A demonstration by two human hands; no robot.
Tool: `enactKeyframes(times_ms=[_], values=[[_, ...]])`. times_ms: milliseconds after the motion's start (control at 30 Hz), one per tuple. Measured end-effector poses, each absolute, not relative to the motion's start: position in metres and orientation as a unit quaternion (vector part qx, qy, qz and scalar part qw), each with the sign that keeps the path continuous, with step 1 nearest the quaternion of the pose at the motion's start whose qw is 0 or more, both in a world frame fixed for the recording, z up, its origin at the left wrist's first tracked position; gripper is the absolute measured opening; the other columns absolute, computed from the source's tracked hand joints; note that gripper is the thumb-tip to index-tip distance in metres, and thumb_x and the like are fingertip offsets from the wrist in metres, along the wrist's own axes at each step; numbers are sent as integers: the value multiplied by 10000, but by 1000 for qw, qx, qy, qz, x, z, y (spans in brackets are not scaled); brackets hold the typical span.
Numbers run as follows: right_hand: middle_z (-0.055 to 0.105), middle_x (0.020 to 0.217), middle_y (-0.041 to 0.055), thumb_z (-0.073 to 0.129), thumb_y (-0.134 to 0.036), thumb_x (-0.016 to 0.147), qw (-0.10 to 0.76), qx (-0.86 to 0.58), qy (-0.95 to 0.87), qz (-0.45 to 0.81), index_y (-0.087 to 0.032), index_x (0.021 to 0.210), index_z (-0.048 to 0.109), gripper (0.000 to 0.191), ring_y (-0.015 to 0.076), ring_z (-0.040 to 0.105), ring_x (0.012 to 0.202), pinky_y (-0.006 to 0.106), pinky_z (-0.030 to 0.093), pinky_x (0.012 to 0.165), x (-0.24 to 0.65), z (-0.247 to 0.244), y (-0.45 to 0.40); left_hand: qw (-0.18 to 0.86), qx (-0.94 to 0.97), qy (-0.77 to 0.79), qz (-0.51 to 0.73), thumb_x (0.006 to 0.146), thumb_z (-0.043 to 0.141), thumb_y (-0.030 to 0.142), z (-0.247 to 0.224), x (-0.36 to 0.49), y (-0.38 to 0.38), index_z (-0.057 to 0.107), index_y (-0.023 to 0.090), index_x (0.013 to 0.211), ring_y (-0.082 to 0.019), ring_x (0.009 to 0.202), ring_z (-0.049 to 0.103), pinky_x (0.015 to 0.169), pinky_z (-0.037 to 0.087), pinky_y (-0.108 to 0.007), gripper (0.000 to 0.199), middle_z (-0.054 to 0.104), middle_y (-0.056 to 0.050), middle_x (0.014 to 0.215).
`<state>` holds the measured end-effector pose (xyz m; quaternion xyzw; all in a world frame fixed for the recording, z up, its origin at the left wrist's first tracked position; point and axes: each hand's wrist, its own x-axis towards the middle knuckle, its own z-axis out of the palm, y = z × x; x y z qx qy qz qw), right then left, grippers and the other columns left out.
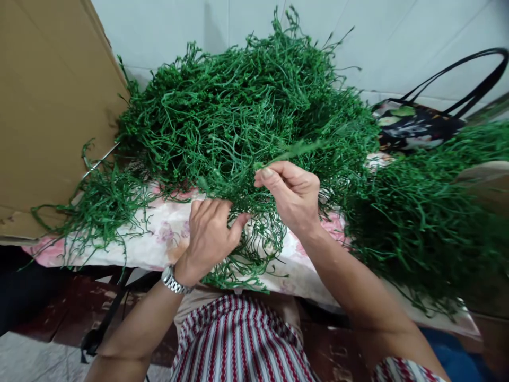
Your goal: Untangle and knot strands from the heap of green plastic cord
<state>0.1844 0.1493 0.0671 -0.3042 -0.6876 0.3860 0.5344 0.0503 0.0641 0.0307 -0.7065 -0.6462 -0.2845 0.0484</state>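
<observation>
My right hand is closed in a pinch on a thin green sprig, whose blurred leafy end points up and right. Lower and to the left, my left hand lies over the loose green stems with its thumb held apart; its fingertips are partly lost among them. Behind both hands rises a large heap of tangled green sprigs, which look like artificial plant stems. A few loose stems lie between my hands and the near edge of the table. A steel watch circles my left wrist.
A flowered cloth covers the table. At left, a smaller pile of sprigs lies by a cardboard box, with a thin metal rod. On the right are another big pile and a dark floral bag against the wall.
</observation>
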Motion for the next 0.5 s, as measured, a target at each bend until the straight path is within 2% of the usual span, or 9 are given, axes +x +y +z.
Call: enactKeyframes(times_ms=[67, 133, 267, 367, 500], values=[[642, 697, -6, 602, -318, 804, 531, -287, -683, 411, -175, 702, 634, 179, 102, 601, 648, 257, 512, 635, 182, 68, 143, 12, -675, -662, -325, 810, 521, 480, 27, 45, 76, 565, 155, 901, -222, 746, 540, 711, 337, -356, 341, 642, -76, 790], [630, 664, -10, 597, -299, 808, 526, -265, -679, 439, -177, 681, 630, 179, 106, 602, 660, 264, 515, 654, 179, 69, 138, -9, -653, -670, -353, 784, 553, 482, 27, 42, 86, 547, 173, 849, -196, 696, 523, 674, 332, -329, 315, 618, -49, 754], [611, 631, -14, 572, -342, 825, 523, -241, -658, 484, -184, 699, 612, 206, 104, 590, 616, 293, 527, 680, 178, 74, 135, -86, -638, -646, -410, 790, 537, 290, 30, 38, 94, 498, 185, 660, -133, 587, 466, 605, 331, -280, 171, 552, 0, 635], [575, 628, -17, 539, -394, 838, 567, -260, -627, 466, -205, 711, 564, 230, 116, 592, 645, 345, 534, 770, 189, 82, 147, -171, -618, -631, -438, 771, 516, 230, 28, 32, 89, 522, 180, 636, -130, 598, 491, 621, 373, -263, 144, 558, 6, 611], [543, 676, 3, 452, -430, 872, 627, -274, -606, 404, -235, 772, 549, 240, 142, 604, 731, 383, 521, 826, 222, 92, 170, -218, -571, -675, -414, 777, 483, 266, 15, 14, 82, 551, 176, 670, -125, 599, 501, 603, 386, -240, 155, 561, 15, 617]])
